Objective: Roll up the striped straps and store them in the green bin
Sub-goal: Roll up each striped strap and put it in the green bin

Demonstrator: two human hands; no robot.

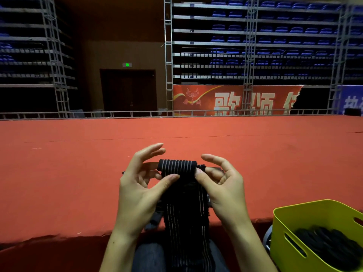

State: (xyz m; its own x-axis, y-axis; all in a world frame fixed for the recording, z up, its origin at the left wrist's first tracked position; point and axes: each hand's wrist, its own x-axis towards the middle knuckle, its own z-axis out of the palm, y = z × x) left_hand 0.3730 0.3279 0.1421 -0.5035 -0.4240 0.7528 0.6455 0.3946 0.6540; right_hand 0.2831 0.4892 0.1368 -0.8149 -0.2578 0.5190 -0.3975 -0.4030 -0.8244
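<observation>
Striped strap (182, 185), partly rolled at its top, pinched between left hand (141, 185) and right hand (220, 183) above the red table (78, 173); green bin (306, 222), lower right, holds dark straps (330, 244).

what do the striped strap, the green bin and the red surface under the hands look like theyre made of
Striped strap: looks like woven elastic fabric, matte black with thin pale lines; it rolls tightly and hangs limp.
Green bin: seemingly moulded plastic, smooth with a slight sheen, rigid walls with cut-out handle slots.
Red surface: probably felt-like carpet or cloth, matte, with faint seams and a rough front edge.
</observation>
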